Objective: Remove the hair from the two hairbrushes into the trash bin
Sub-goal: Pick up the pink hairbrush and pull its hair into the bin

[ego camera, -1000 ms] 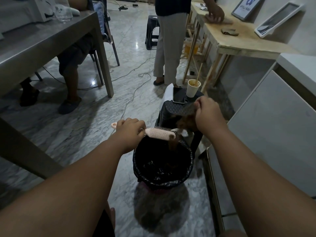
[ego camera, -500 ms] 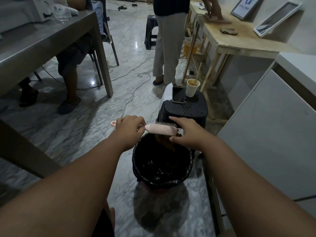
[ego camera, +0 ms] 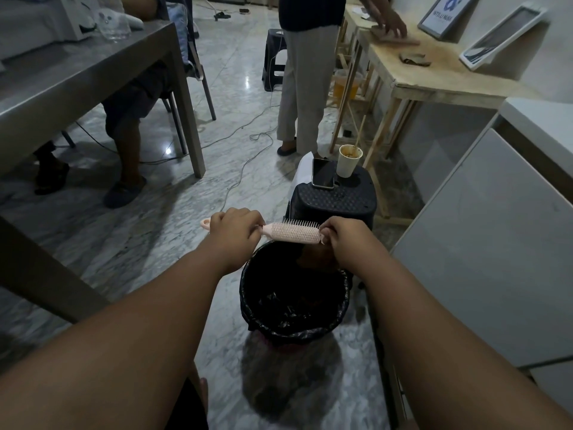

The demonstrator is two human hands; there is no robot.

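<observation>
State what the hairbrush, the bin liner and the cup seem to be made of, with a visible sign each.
Hairbrush: probably plastic, matte pink, moulded bristles.
Bin liner: thin black plastic film, glossy crinkles.
Cup: likely paper, matte off-white, rolled rim.

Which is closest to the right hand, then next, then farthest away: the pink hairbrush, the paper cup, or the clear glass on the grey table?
From the right hand, in the head view:
1. pink hairbrush: at its fingertips, over the trash bin.
2. paper cup: just ahead, on the black stool.
3. clear glass: far off to the left, on the grey table.
</observation>
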